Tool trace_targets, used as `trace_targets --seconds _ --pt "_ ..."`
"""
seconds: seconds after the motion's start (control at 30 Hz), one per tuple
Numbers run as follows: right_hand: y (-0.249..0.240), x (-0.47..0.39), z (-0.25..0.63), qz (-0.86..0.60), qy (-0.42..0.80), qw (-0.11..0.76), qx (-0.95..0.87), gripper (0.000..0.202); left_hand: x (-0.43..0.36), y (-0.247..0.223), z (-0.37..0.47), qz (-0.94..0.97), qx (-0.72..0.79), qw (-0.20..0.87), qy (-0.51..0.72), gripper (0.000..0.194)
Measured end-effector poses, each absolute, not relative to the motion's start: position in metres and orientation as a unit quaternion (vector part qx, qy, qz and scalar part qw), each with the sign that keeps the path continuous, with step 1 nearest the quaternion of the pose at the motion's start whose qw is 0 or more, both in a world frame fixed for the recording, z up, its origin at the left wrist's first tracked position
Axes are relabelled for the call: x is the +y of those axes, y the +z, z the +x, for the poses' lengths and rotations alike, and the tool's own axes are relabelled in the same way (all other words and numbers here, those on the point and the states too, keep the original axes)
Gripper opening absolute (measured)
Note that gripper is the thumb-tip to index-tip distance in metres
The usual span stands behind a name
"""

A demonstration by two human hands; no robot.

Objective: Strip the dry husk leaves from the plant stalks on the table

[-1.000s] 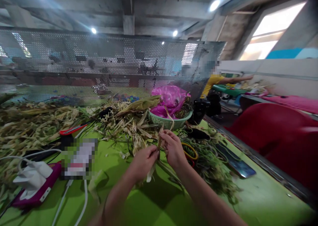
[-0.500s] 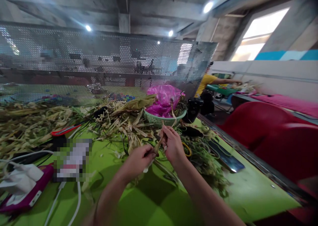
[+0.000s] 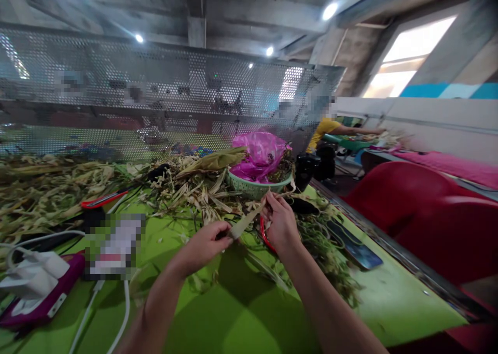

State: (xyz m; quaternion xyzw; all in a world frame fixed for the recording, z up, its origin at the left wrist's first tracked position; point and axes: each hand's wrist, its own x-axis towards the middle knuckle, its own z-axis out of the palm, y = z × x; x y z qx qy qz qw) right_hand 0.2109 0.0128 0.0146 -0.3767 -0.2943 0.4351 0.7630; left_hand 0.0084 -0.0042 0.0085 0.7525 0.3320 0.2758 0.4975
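A pale dry husk strip (image 3: 246, 225) stretches between my two hands over the green table (image 3: 241, 312). My left hand (image 3: 208, 245) pinches its lower end. The upper end is pinched in my right hand (image 3: 279, 220). A red ring-shaped handle (image 3: 266, 236) shows beside and partly behind my right hand. Just beyond is a green basket (image 3: 254, 189) with a pink plastic bag (image 3: 260, 154) in it. A heap of dry husks (image 3: 194, 193) lies left of the basket, and greenish fibres (image 3: 324, 255) lie right of my right hand.
On the left are a red cutter (image 3: 104, 200), a blurred phone (image 3: 119, 245) with white cables and a purple power strip (image 3: 42, 297). A dark phone (image 3: 356, 248) lies right. Behind stands a perforated metal screen (image 3: 155, 95). Red chairs (image 3: 408, 203) and a person in yellow (image 3: 322, 132) are beyond.
My hands have moved apart, the left slightly left and the right slightly right, and the strip is now stretched between them. The red handle has come into view by my right hand.
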Motion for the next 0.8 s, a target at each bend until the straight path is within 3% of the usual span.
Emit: trace_targets --seconds 0.1,0.23,0.3,0.57,0.8 --pt "0.018 0.011 0.208 -0.38 0.436 0.756 -0.307 0.034 -0.005 0.01 0.007 0.685 0.331 0.572 0.306 0.022" --pt "0.022 0.006 0.2 -0.379 0.449 0.737 -0.333 0.035 -0.011 0.006 0.016 0.526 0.271 0.74 0.322 0.053" --pt "0.022 0.004 0.196 -0.375 0.456 0.729 -0.346 0.035 -0.014 0.002 0.024 0.473 0.254 0.785 0.309 0.059" --pt "0.018 0.001 0.187 -0.377 0.469 0.707 -0.372 0.028 -0.02 0.003 0.04 0.423 0.294 0.792 0.328 0.035" --pt "0.018 -0.002 0.185 -0.449 0.48 0.607 -0.448 0.035 -0.005 0.001 0.032 0.466 0.346 0.682 0.445 0.033"
